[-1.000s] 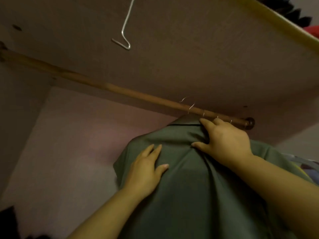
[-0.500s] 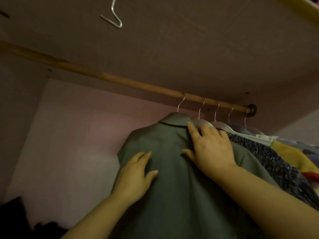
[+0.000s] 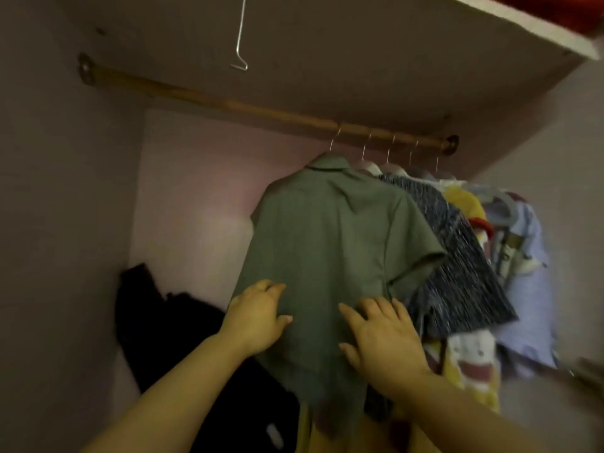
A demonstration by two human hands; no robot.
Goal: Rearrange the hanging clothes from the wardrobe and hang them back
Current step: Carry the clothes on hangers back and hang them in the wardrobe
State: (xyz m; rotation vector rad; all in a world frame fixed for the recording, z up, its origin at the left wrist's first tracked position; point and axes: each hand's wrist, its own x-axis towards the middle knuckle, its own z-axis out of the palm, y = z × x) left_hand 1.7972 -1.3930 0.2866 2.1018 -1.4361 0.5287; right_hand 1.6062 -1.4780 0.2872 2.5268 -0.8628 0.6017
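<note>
A green short-sleeved shirt (image 3: pixel 330 237) hangs on a wire hanger from the wooden rod (image 3: pixel 228 104) inside the wardrobe. My left hand (image 3: pixel 258 317) lies on the shirt's lower left side, fingers loosely bent against the cloth. My right hand (image 3: pixel 380 333) rests flat on its lower right part with the fingers spread. Behind the green shirt, further right on the rod, hang a dark blue patterned shirt (image 3: pixel 457 256), a yellow garment (image 3: pixel 464 199) and a pale lilac one (image 3: pixel 529 289).
A bare wire hook (image 3: pixel 240 44) dangles from the shelf (image 3: pixel 490 31) above the rod. A heap of black clothing (image 3: pixel 183 341) lies at the wardrobe's lower left. The rod's left half carries no hangers. Red cloth sits on the top shelf at upper right.
Both hands have slid down the green shirt from its collar and shoulder to its lower part. The view has pulled back, and more of the wardrobe shows.
</note>
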